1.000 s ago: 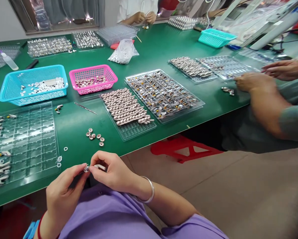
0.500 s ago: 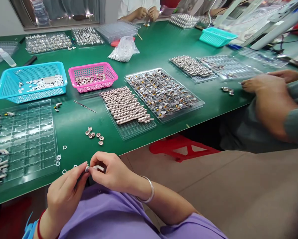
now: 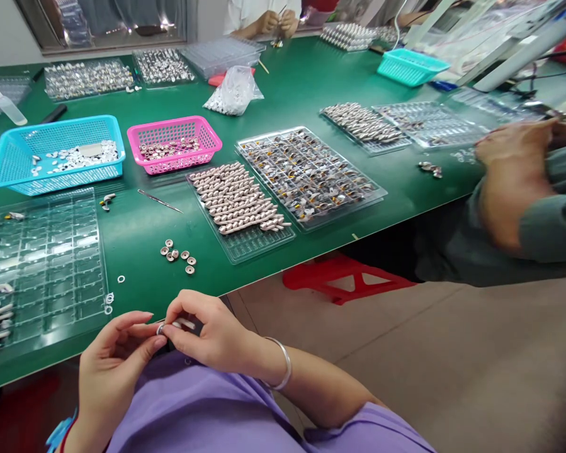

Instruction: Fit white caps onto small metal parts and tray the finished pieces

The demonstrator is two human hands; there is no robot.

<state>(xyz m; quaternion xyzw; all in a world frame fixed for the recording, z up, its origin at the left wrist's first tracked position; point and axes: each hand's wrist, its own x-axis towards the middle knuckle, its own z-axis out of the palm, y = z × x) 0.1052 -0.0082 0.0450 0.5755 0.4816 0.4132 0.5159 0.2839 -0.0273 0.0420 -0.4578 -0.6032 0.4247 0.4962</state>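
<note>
Above my lap, at the table's front edge, my right hand pinches a small pale earphone piece between thumb and fingers, its stem poking out to the right. My left hand has its thumb and a finger at the round, ringed end of the same piece, with the index finger lifted. Fingers hide much of the piece. Beyond my hands lie several small round metal caps on the green table. Several thin white rings are scattered by the clear tray on the left, which holds similar pieces.
A blue basket and a pink basket hold small parts. Tweezers lie before them. Trays of stemmed shells and assembled parts stand to the right. A co-worker's arm rests at the right, near a red stool.
My left index finger has lifted and the left hand has opened somewhat around the piece's round end. The right hand keeps its pinch. The co-worker's hand at right has shifted slightly.
</note>
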